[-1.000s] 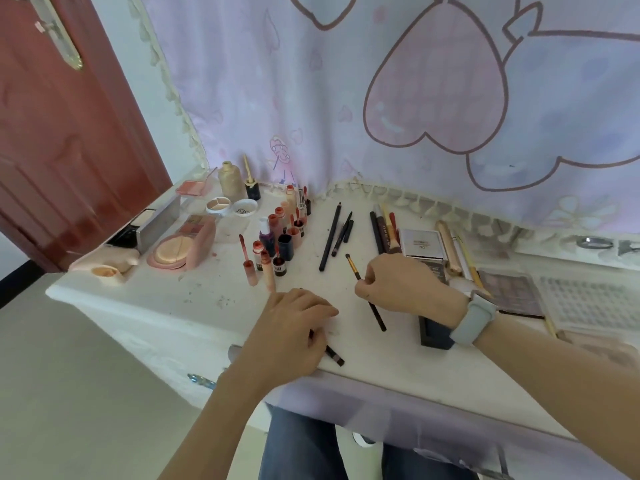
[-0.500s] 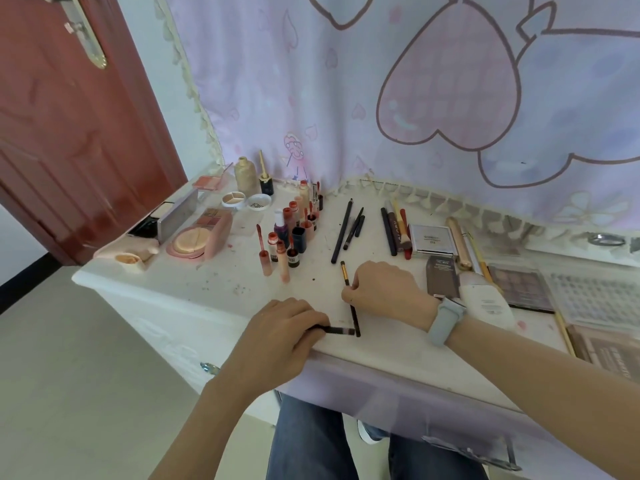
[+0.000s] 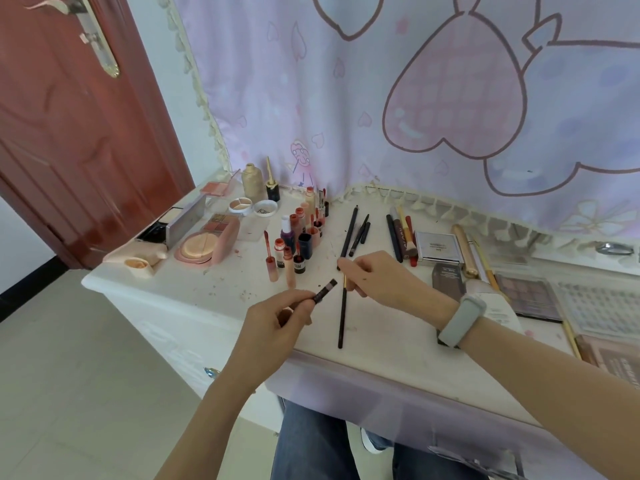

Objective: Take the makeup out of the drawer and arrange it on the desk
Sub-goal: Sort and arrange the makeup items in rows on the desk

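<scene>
Left hand (image 3: pixel 277 323) pinches pencil (image 3: pixel 325 290), tip up-right.

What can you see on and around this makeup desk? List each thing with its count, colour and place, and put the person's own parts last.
desk: one, white, centre
door: one, red-brown, left
curtain: one, lilac with hearts, behind desk
lip tubes: a cluster, pink and red, standing centre-left
powder compact: one, pink, left
dark pencils: several, black, lying centre
eyeshadow palette: one, mauve, right
thin brush: one, black, under right hand
small stick: one, dark, in left hand
left hand: grips stick
right hand: pinches brush, grey wristband
</scene>
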A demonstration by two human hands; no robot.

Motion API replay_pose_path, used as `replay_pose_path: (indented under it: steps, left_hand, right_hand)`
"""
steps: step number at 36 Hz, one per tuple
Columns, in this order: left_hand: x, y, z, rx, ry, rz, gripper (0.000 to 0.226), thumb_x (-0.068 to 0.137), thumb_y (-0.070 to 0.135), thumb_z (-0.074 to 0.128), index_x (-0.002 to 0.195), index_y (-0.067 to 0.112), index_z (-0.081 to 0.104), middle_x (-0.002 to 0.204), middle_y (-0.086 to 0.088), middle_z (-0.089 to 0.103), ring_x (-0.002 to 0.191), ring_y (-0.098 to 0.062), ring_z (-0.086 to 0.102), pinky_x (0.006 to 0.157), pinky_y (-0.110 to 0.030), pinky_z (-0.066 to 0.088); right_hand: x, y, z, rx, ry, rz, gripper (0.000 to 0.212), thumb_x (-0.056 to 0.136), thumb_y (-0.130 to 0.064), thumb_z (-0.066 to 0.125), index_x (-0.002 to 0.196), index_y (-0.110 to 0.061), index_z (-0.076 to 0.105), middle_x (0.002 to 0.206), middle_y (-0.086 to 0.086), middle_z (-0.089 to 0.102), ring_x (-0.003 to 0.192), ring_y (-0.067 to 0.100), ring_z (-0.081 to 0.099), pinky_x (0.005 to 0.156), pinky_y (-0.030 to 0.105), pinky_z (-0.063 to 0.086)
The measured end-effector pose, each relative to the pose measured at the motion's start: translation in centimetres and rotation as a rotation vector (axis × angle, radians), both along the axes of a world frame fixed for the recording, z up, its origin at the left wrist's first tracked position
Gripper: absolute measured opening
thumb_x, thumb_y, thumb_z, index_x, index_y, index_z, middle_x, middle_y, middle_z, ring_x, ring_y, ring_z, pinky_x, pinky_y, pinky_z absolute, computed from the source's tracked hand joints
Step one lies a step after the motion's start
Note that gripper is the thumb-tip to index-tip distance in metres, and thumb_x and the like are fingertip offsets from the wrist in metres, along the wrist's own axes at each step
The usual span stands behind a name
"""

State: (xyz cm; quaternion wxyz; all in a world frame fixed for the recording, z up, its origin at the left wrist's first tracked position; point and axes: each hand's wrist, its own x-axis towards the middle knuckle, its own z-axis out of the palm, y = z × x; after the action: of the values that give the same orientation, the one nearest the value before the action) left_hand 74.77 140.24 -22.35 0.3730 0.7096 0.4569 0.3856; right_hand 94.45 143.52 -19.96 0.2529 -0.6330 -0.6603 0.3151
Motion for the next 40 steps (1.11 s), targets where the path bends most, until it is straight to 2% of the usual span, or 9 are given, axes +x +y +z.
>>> replay_pose_path:
  steps: [2, 6, 11, 15, 19, 23, 27, 37, 40]
  left_hand:
    - [0.7, 0.3, 0.5, 0.017, 0.006, 0.013, 0.023, 0.091, 0.017, 0.057, 0.085, 0.039, 0.063, 0.063, 0.011, 0.063, 0.051, -0.002, 0.048, 0.05, -0.013, 0.04]
    - [2.6, 0.6, 1.5, 0.079, 0.079, -0.031, 0.015, 0.091, 0.017, 0.057, 0.088, 0.03, 0.064, 0.064, 0.017, 0.06, 0.056, 0.005, 0.053, 0.055, -0.005, 0.039]
    - [4.5, 1.0, 1.8, 0.113, 0.129, -0.075, 0.016, 0.095, 0.015, 0.049, 0.096, 0.021, 0.064, 0.067, 0.013, 0.057, 0.058, 0.004, 0.05, 0.056, -0.008, 0.038]
    - [6.3, 1.6, 1.7, 0.084, 0.208, -0.065, 0.021, 0.1, 0.018, 0.039, 0.102, 0.02, 0.059, 0.075, 0.01, 0.054, 0.066, -0.001, 0.05, 0.062, -0.011, 0.038]
    - [8.4, 2.1, 1.7, 0.077, 0.168, -0.064, 0.018, 0.1, 0.017, 0.037, 0.097, 0.017, 0.055, 0.057, 0.01, 0.04, 0.05, -0.003, 0.042, 0.05, -0.017, 0.032]
    - [9.8, 3.1, 1.6, 0.114, 0.163, 0.006, 0.017, 0.099, 0.021, 0.04, 0.094, 0.026, 0.055, 0.052, 0.008, 0.039, 0.049, -0.007, 0.04, 0.049, -0.018, 0.032]
    - [10.9, 4.0, 1.7, 0.086, 0.186, 0.01, 0.017, 0.098, 0.025, 0.042, 0.095, 0.03, 0.058, 0.052, 0.009, 0.042, 0.048, -0.008, 0.04, 0.048, -0.019, 0.028]
    - [12.2, 5.4, 2.2, 0.008, 0.09, -0.032, 0.019, 0.097, 0.027, 0.046, 0.088, 0.032, 0.063, 0.044, 0.016, 0.043, 0.041, -0.006, 0.037, 0.044, -0.014, 0.027]
    - [12.0, 5.9, 2.4, 0.064, 0.162, -0.017, 0.019, 0.097, 0.03, 0.045, 0.096, 0.031, 0.064, 0.052, 0.012, 0.05, 0.047, -0.006, 0.042, 0.048, -0.017, 0.03]
  right_hand:
    - [0.3, -0.5, 1.0, -0.028, 0.11, 0.082, 0.05, 0.092, -0.053, 0.04, 0.064, -0.018, 0.061, 0.047, -0.012, 0.05, 0.04, -0.002, 0.042, 0.054, 0.016, 0.035]
    - [0.8, -1.4, 2.1, 0.024, 0.109, 0.176, 0.045, 0.096, -0.044, 0.039, 0.063, -0.019, 0.057, 0.042, -0.017, 0.048, 0.039, -0.001, 0.039, 0.046, 0.007, 0.032]
    - [2.6, -1.5, 2.6, 0.197, 0.077, 0.038, 0.041, 0.096, -0.035, 0.043, 0.059, -0.019, 0.052, 0.036, -0.016, 0.042, 0.033, 0.002, 0.035, 0.041, 0.008, 0.032]
    - [4.3, -0.9, 3.1, 0.312, 0.086, -0.111, 0.044, 0.095, -0.034, 0.047, 0.067, -0.002, 0.058, 0.046, -0.024, 0.054, 0.036, 0.004, 0.035, 0.041, 0.009, 0.03]
    - [5.2, -0.4, 3.4, 0.389, 0.099, -0.174, 0.043, 0.094, -0.034, 0.048, 0.058, -0.01, 0.047, 0.046, -0.008, 0.048, 0.04, 0.004, 0.039, 0.046, 0.012, 0.034]
    - [6.2, 0.2, 3.9, 0.334, 0.181, -0.207, 0.041, 0.096, -0.03, 0.047, 0.059, -0.013, 0.047, 0.047, -0.009, 0.048, 0.041, 0.006, 0.042, 0.056, 0.029, 0.045]
    - [7.1, 0.6, 3.9, 0.347, 0.148, -0.224, 0.042, 0.097, -0.026, 0.044, 0.058, -0.012, 0.045, 0.049, -0.005, 0.046, 0.037, 0.002, 0.041, 0.043, 0.01, 0.036]
    - [8.5, 1.8, 3.9, 0.309, 0.142, -0.255, 0.044, 0.098, -0.024, 0.043, 0.055, -0.014, 0.046, 0.047, -0.007, 0.046, 0.037, -0.001, 0.044, 0.048, 0.01, 0.035]
    - [8.5, 2.1, 3.9, 0.298, 0.211, -0.258, 0.044, 0.097, -0.023, 0.045, 0.054, -0.013, 0.045, 0.039, -0.009, 0.045, 0.035, 0.0, 0.041, 0.046, 0.009, 0.035]
